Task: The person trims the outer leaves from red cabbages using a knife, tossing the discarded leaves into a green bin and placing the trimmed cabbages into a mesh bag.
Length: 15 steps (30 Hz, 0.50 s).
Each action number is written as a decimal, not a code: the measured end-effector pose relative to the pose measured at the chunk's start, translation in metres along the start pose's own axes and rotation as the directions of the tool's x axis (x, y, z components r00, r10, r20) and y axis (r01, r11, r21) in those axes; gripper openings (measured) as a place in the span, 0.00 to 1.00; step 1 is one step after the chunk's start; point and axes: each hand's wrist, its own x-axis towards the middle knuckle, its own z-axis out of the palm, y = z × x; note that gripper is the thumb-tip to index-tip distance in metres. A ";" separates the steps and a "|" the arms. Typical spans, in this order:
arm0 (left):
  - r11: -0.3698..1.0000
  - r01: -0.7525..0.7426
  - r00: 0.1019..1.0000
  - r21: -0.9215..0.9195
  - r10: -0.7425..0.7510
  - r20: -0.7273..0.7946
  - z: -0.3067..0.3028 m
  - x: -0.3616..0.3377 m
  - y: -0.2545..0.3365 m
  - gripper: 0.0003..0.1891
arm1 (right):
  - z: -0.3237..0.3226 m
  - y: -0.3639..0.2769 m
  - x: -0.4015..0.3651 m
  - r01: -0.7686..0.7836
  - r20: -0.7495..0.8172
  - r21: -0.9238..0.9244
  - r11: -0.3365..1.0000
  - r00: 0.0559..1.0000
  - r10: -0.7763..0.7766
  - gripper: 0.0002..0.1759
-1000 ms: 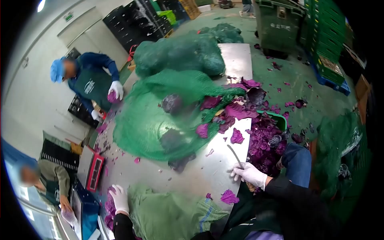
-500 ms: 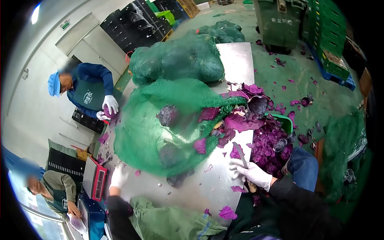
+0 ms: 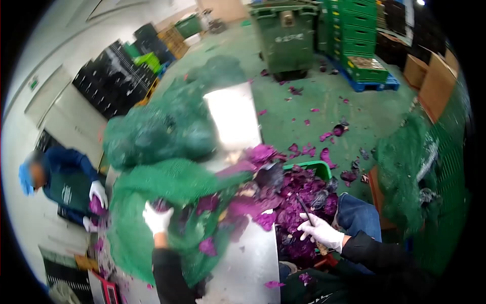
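The steel worktop (image 3: 234, 119) ran away from the person, with full green sacks (image 3: 152, 134) heaped at its far end. Nearer, an opened net (image 3: 172, 185) lay slumped across the worktop. Purple leaves (image 3: 298, 200) spilled off the right edge into a green crate (image 3: 310, 165). A co-worker (image 3: 66, 185) in blue stood at the left side, well apart from the person's hands.

The step in hand looked like getting a cabbage (image 3: 161, 204) out of the net. A dark purple head showed through the mesh, right at the fingertips of the left hand (image 3: 157, 219). That arm stretched straight forward over the worktop, palm down, with the gloved fingers lying on or in the net. The blur made it impossible to tell whether the grip had closed on anything.

The right hand (image 3: 320, 231) hung back off the worktop's right edge, above the leaves. Its grip was closed round a knife (image 3: 304, 206), blade pointing up and away from the body.

To my eye, the next move called for a firm hold on the head. It also needed the mesh out of the way, and the blade kept wide of the reaching arm.
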 end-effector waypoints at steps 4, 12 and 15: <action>0.882 -0.023 0.996 -0.471 0.059 0.060 -0.045 -0.034 0.034 0.50 | 0.003 0.024 0.009 0.160 -0.150 -0.035 0.987 0.975 -0.163 0.24; 0.479 0.148 0.809 -0.865 0.444 0.384 -0.133 -0.213 0.121 0.48 | 0.053 -0.010 -0.045 0.178 0.045 -0.088 0.980 0.984 -0.175 0.23; 0.360 0.400 0.757 -0.843 0.389 0.526 -0.124 -0.277 0.132 0.50 | 0.060 -0.006 -0.074 0.200 0.139 -0.206 0.958 0.975 -0.174 0.16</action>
